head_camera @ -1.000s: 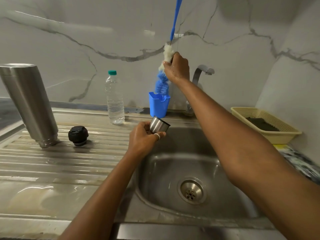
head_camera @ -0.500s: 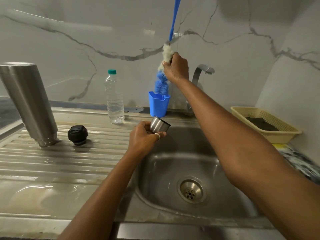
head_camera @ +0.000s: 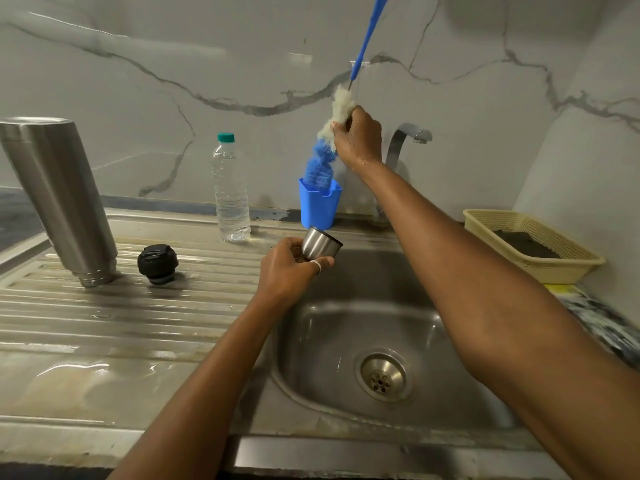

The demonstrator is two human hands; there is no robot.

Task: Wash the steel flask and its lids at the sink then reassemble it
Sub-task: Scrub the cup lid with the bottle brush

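Over the sink (head_camera: 346,323), the left hand (head_camera: 287,268) curls round the small steel lid (head_camera: 320,242). The right hand (head_camera: 358,138) squeezes the fluffy part of the brush (head_camera: 322,164), whose tip sits in the blue cup (head_camera: 318,207). The steel flask (head_camera: 59,199) stands upside down on the wet bench (head_camera: 121,313), black lid (head_camera: 157,264) beside it.

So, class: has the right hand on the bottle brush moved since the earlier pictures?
No. The right hand grips the bottle brush at the same spot, above the blue holder and left of the tap.
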